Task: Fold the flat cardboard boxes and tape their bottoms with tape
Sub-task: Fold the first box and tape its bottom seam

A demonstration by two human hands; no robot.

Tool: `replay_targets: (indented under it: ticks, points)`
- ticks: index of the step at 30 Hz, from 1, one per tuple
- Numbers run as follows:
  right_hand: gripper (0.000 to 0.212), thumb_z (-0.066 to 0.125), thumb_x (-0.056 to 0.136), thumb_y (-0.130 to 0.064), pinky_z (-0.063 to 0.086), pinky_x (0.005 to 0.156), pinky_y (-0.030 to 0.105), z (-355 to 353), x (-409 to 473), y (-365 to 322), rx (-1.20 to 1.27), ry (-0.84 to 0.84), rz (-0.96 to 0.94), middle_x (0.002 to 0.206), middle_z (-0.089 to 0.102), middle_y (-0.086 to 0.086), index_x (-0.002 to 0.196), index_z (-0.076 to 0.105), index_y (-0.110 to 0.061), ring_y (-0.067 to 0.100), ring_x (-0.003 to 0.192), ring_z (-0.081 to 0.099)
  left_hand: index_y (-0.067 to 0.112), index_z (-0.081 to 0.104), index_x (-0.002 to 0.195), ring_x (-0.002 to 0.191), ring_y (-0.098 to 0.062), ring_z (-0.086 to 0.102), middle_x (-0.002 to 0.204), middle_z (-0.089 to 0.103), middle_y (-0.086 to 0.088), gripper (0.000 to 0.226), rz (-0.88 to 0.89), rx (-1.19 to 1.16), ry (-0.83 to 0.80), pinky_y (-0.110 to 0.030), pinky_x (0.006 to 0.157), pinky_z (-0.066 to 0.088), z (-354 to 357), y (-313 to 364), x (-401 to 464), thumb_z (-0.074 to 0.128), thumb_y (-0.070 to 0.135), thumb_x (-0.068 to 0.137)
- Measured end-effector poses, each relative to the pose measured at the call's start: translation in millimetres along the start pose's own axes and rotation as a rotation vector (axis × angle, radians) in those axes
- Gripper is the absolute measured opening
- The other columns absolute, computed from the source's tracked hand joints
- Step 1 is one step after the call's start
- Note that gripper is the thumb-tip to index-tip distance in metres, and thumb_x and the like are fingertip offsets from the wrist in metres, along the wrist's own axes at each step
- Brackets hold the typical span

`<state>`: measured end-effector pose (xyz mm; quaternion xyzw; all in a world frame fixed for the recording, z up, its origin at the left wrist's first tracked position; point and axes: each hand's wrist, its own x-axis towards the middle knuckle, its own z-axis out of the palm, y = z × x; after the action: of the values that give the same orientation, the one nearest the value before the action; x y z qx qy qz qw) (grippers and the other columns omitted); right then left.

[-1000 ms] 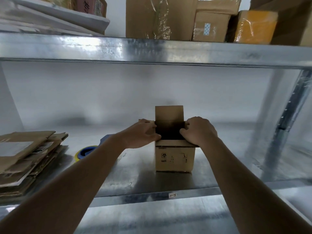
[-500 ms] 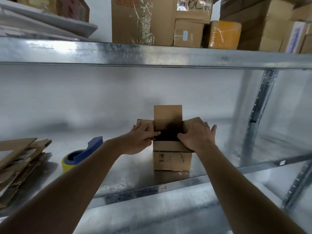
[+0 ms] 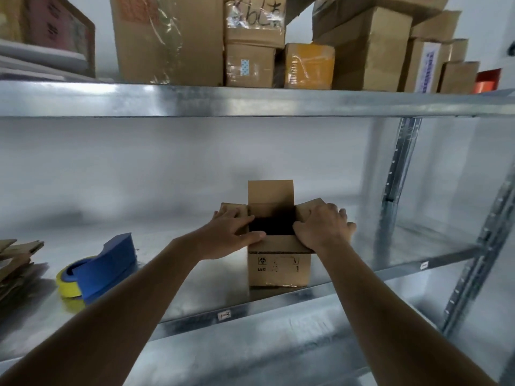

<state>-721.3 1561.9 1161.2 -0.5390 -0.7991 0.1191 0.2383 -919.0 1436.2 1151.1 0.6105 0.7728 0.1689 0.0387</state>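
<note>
Small cardboard box (image 3: 279, 267) upright on metal shelf (image 3: 362, 246), left hand (image 3: 232, 235) and right hand (image 3: 323, 228) flat-fingered, pressing side flaps outward, holding nothing, tape dispenser (image 3: 100, 270) nearby

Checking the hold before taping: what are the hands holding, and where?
Both hands are on the small cardboard box: left hand presses its left flap, right hand its right flap, fingers flat.

Metal shelf (image 3: 195, 277), open cardboard box (image 3: 278, 267), blue-yellow tape dispenser (image 3: 97, 270), flat cardboard stack (image 3: 16, 260)

Bare shelf (image 3: 390, 246) lies right of the box (image 3: 278, 270). Left, the tape dispenser (image 3: 103, 270) and flat cardboard stack (image 3: 16, 263) stand in the way.
</note>
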Motion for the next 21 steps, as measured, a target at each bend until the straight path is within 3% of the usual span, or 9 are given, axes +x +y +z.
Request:
replay_targets:
  ticks: [2, 3, 4, 6, 8, 10, 12, 15, 21]
  points:
    - [0.053, 0.067, 0.087, -0.035, 0.040, 0.105, 0.047, -5, 9, 17, 0.001, 0.056, 0.000, 0.137, 0.051, 0.011, 0.134, 0.053, -0.017, 0.036, 0.134, 0.043, 0.030, 0.056, 0.121, 0.149, -0.029, 0.022, 0.142, 0.044, -0.001, 0.100, 0.010, -0.036, 0.050, -0.057, 0.125, 0.022, 7, 21, 9, 0.024, 0.107, 0.064]
    - [0.046, 0.065, 0.088, -0.031, 0.042, 0.102, 0.045, -11, 11, 25, 0.010, 0.103, 0.001, 0.135, 0.049, 0.013, 0.131, 0.054, -0.018, 0.037, 0.130, 0.044, 0.028, 0.054, 0.124, 0.156, -0.032, 0.011, 0.160, 0.031, 0.007, 0.093, -0.010, -0.028, 0.075, -0.056, 0.128, 0.011, 10, 33, 12, 0.035, 0.101, 0.071]
    - [0.035, 0.061, 0.090, -0.025, 0.043, 0.097, 0.043, -14, 16, 35, 0.047, 0.151, 0.003, 0.128, 0.050, 0.012, 0.124, 0.056, -0.018, 0.037, 0.125, 0.044, 0.026, 0.048, 0.134, 0.158, -0.031, 0.002, 0.158, 0.015, 0.016, 0.090, -0.068, -0.057, 0.129, -0.054, 0.129, 0.004, 11, 45, 15, 0.047, 0.094, 0.076]
    - [0.012, 0.050, 0.096, -0.019, 0.047, 0.092, 0.043, -22, 26, 52, 0.280, 0.182, 0.023, 0.103, 0.051, 0.006, 0.106, 0.056, -0.018, 0.035, 0.113, 0.050, 0.021, 0.041, 0.146, 0.154, -0.028, 0.018, 0.163, 0.023, -0.002, 0.093, -0.182, -0.106, 0.237, -0.054, 0.128, 0.014, 9, 70, 22, 0.063, 0.082, 0.079]
    - [0.011, 0.052, 0.098, -0.025, 0.055, 0.091, 0.048, -27, 34, 68, 0.542, 0.161, 0.022, 0.088, 0.055, -0.002, 0.090, 0.060, -0.025, 0.030, 0.100, 0.060, 0.003, 0.049, 0.142, 0.136, -0.029, 0.044, 0.141, 0.043, -0.011, 0.076, -0.263, -0.123, 0.280, -0.047, 0.119, 0.034, 12, 93, 29, 0.072, 0.054, 0.091]
    - [0.012, 0.061, 0.092, -0.024, 0.060, 0.088, 0.047, -30, 39, 81, 0.713, 0.149, -0.007, 0.083, 0.058, -0.012, 0.101, 0.069, -0.025, 0.024, 0.093, 0.064, 0.000, 0.054, 0.135, 0.122, -0.030, 0.057, 0.124, 0.057, -0.007, 0.063, -0.314, -0.192, 0.311, -0.041, 0.099, 0.051, 18, 108, 35, 0.076, 0.040, 0.092]
    - [0.034, 0.062, 0.087, -0.011, 0.061, 0.087, 0.044, -30, 42, 93, 0.764, 0.146, -0.045, 0.089, 0.063, -0.014, 0.118, 0.070, -0.025, 0.019, 0.092, 0.064, 0.012, 0.054, 0.128, 0.108, -0.023, 0.062, 0.103, 0.060, 0.008, 0.059, -0.330, -0.298, 0.391, -0.032, 0.080, 0.054, 27, 114, 42, 0.084, 0.039, 0.085]
    - [0.051, 0.059, 0.084, 0.003, 0.062, 0.087, 0.041, -33, 51, 109, 0.823, 0.150, -0.040, 0.104, 0.071, -0.005, 0.125, 0.070, -0.025, 0.019, 0.099, 0.067, 0.017, 0.052, 0.123, 0.092, -0.011, 0.058, 0.101, 0.062, 0.007, 0.060, -0.319, -0.371, 0.406, -0.038, 0.082, 0.057, 34, 126, 53, 0.088, 0.039, 0.079]
    - [0.043, 0.061, 0.090, -0.003, 0.061, 0.083, 0.033, -34, 79, 140, 0.917, 0.170, 0.000, 0.108, 0.070, -0.005, 0.126, 0.069, -0.025, 0.019, 0.101, 0.068, 0.022, 0.057, 0.127, 0.102, -0.017, 0.065, 0.111, 0.066, 0.007, 0.059, -0.267, -0.465, 0.435, -0.040, 0.085, 0.061, 52, 145, 84, 0.088, 0.037, 0.079]
